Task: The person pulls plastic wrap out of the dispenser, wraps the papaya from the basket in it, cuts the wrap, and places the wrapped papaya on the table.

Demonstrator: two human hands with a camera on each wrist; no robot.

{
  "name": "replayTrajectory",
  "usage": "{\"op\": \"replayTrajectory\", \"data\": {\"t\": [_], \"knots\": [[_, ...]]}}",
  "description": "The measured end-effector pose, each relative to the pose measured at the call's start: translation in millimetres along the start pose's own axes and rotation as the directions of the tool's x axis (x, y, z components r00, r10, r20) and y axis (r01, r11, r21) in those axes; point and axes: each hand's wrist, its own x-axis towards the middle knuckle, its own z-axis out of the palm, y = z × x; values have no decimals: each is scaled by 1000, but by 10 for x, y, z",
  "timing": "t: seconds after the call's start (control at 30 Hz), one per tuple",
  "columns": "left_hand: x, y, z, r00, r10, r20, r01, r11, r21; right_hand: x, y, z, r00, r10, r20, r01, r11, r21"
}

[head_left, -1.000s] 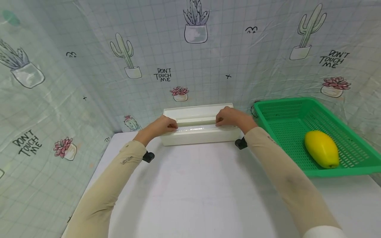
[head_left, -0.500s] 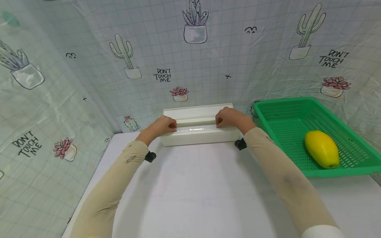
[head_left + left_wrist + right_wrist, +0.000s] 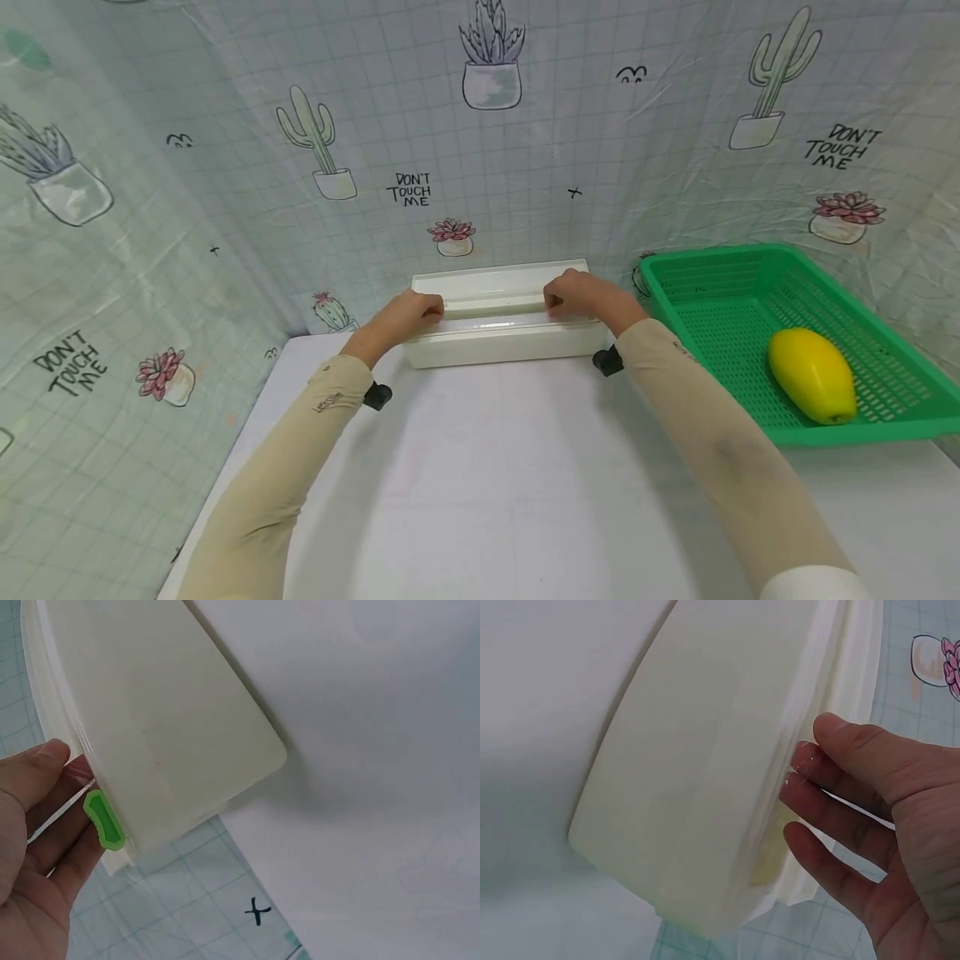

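Note:
A long white cling film dispenser [image 3: 510, 344] lies at the back of the table with its lid [image 3: 495, 281] raised behind it. Clear cling film [image 3: 498, 322] stretches along its opening. At the left end, my left hand [image 3: 408, 315] pinches the film between thumb and fingers; beside those fingers in the left wrist view sits a green slide cutter [image 3: 105, 820]. My right hand [image 3: 581, 296] holds the film at the right end. In the right wrist view, film covers the fingertips [image 3: 804, 759] near the thumb. The dispenser's inside is mostly hidden.
On the right stands a green plastic basket [image 3: 701, 283] with a yellow oval fruit [image 3: 812, 375] in it. A cactus-printed sheet [image 3: 525, 167] hangs behind and to the left of the white table [image 3: 480, 483].
The left hand has shifted very slightly left along the dispenser. The right hand stays nearly in place, and the dispenser and basket have not moved.

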Motion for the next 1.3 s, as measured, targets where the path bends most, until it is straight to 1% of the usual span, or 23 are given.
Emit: {"op": "replayTrajectory", "data": {"t": [0.13,0.2,0.4,0.53,0.63,0.73,0.9,0.97,1.1,1.3], "knots": [[-5,23,-18,1000,-26,-1,26,1000,9,-28,-7,-42,999,32,12,-32,999,17],[-8,34,-26,999,-35,-3,35,999,16,-43,-4,-56,999,31,19,-31,999,24],[-7,44,-37,999,-12,-32,13,1000,26,-52,7,-39,999,40,18,-41,998,42],[-12,44,-38,1000,-16,-3,16,1000,1,-35,23,-4,999,46,20,-47,998,44],[-28,31,-37,999,-26,24,27,999,-29,-31,31,21,999,52,6,-52,998,46],[-44,8,-37,1000,-18,24,19,999,-38,-45,35,39,998,57,-17,-56,998,41],[-64,-16,-29,1000,2,24,-1,998,-59,-70,75,63,998,43,-54,-43,999,10],[-75,-8,-31,1000,3,15,-2,998,-62,-78,94,61,997,42,-69,-43,999,-4],[-92,6,-37,1000,-7,-15,6,999,-42,-83,116,50,996,35,-86,-36,999,-21],[-102,30,-49,999,-17,-34,16,1000,-27,-93,108,36,995,27,-91,-29,999,-25]]}}
